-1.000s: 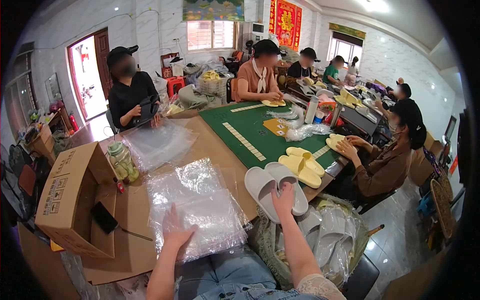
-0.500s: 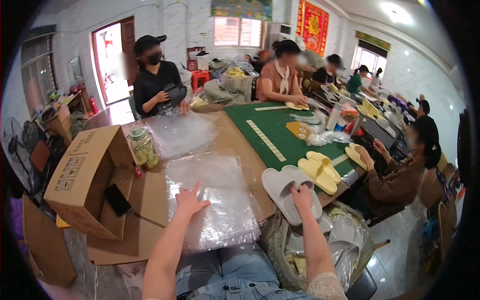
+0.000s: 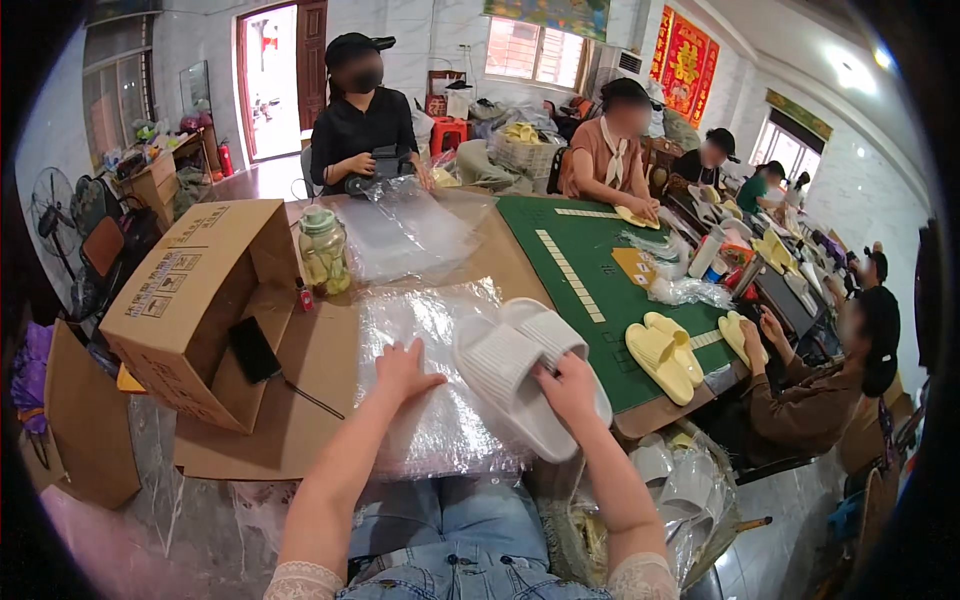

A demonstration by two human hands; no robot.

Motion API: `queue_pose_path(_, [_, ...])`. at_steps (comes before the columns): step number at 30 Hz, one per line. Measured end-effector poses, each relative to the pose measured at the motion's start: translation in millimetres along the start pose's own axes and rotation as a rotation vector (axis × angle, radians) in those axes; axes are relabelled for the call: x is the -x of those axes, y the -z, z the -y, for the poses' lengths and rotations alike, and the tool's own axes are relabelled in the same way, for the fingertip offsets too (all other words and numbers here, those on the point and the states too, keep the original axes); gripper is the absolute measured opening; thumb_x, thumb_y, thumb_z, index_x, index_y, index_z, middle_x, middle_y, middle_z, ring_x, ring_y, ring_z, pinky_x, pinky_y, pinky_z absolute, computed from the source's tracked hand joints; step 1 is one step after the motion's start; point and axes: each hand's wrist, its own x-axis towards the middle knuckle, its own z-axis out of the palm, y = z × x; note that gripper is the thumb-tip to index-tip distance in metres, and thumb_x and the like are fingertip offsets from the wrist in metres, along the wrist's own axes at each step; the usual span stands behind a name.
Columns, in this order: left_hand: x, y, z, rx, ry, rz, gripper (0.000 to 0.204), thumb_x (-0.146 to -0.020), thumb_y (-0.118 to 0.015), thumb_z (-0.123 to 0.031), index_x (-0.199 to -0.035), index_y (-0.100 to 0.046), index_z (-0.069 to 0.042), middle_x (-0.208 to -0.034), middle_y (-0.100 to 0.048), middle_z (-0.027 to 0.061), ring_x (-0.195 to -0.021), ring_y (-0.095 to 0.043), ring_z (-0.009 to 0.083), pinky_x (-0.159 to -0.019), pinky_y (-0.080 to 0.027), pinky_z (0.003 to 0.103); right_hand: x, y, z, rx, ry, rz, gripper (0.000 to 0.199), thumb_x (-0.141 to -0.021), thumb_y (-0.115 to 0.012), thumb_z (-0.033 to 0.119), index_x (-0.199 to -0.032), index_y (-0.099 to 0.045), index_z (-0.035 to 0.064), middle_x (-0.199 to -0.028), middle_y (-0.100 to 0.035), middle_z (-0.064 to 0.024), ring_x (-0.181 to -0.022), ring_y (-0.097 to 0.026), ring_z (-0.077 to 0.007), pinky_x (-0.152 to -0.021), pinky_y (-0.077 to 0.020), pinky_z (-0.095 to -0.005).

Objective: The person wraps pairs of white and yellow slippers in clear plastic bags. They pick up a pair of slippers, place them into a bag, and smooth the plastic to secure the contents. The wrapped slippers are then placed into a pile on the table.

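White ribbed slippers (image 3: 520, 375), stacked as a pair, lie by the desk's (image 3: 500, 260) near edge, long axis slanting from near right to far left. Right hand (image 3: 568, 388) grips them, fingers curled round the sole. Left hand (image 3: 402, 368) rests flat, fingers spread, on the clear plastic bags (image 3: 430, 330) beside them.

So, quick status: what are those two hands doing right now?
Left hand flat on the stack of clear plastic bags. Right hand gripping a pair of white slippers over the bags' right edge. Nothing blocking; cardboard box off to the left.
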Motion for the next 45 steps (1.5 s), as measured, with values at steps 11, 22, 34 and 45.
queue_pose_path(11, [116,-19,-1,0.120,-0.712,-0.128,0.077,-0.081,-0.069,-0.061,-0.140,-0.053,-0.015,-0.147,-0.046,0.0224,-0.136,-0.042,0.0445,-0.113,-0.035,0.049,-39,-119,-75,0.315,-0.235,0.090,0.045,-0.084,-0.067,0.042,-0.079,-0.067,-0.0031,-0.089,-0.068,-0.0232,-0.086,-0.066,-0.0413,-0.078,-0.0515,-0.0506])
queue_pose_path(22, [106,-15,-11,0.226,-0.569,-0.106,0.068,-0.084,-0.068,-0.056,-0.136,-0.060,-0.014,-0.142,-0.053,0.0181,-0.131,-0.050,0.0380,-0.110,-0.041,0.045,49,15,-51,-0.187,-0.237,-0.013,0.025,-0.087,-0.069,0.018,-0.097,-0.070,-0.0046,-0.076,-0.069,-0.0107,-0.069,-0.059,-0.0139,-0.064,-0.0466,-0.0325])
queue_pose_path(34, [94,-21,-10,0.264,-0.482,-0.055,0.036,-0.093,-0.062,-0.034,-0.126,-0.065,-0.020,-0.134,-0.061,0.0111,-0.120,-0.059,0.0308,-0.097,-0.050,0.044,135,55,-25,-0.252,-0.173,0.138,0.024,-0.084,-0.066,0.004,-0.107,-0.070,-0.0016,-0.100,-0.075,-0.0132,-0.093,-0.069,-0.0183,-0.083,-0.0515,-0.0324])
queue_pose_path(45, [85,13,-20,0.353,-0.352,0.148,0.046,-0.103,-0.040,-0.034,-0.149,-0.043,-0.025,-0.144,-0.048,0.0237,-0.125,-0.054,0.0406,-0.106,-0.044,0.046,123,17,11,-0.154,-0.034,0.615,0.028,-0.082,-0.069,0.021,-0.102,-0.071,0.0024,-0.091,-0.070,-0.0212,-0.083,-0.068,-0.0374,-0.075,-0.0528,-0.0424])
